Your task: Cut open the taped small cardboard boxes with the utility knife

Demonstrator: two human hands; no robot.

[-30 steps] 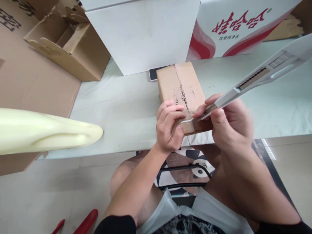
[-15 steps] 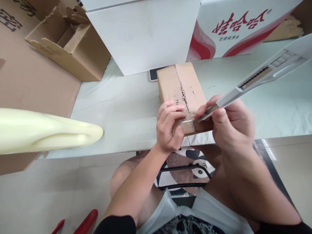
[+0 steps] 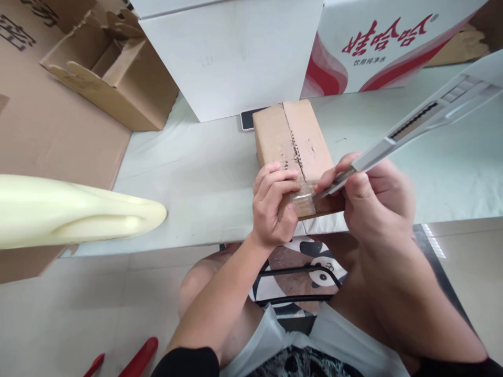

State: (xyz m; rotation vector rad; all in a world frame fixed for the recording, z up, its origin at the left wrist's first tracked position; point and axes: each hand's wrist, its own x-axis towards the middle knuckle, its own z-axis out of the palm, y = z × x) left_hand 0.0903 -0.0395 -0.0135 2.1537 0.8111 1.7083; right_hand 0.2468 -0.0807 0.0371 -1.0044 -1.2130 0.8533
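A small brown cardboard box lies on the cloth-covered table near its front edge. Torn tape and a ragged slit run along its top seam. My left hand grips the near left corner of the box, fingers curled over the top and thumb at the front. In my right hand is a white utility knife, held low near its blade end. Its blade points down-left and meets the clear tape at the near end of the seam. The exact tip is hard to make out.
A phone lies partly behind the box. Large white cartons stand at the back, one with red print. An open cardboard box is at the left. A pale yellow object juts in from the left over the table.
My right hand and the utility knife have shifted slightly right and down. My left hand and the box have stayed nearly still.
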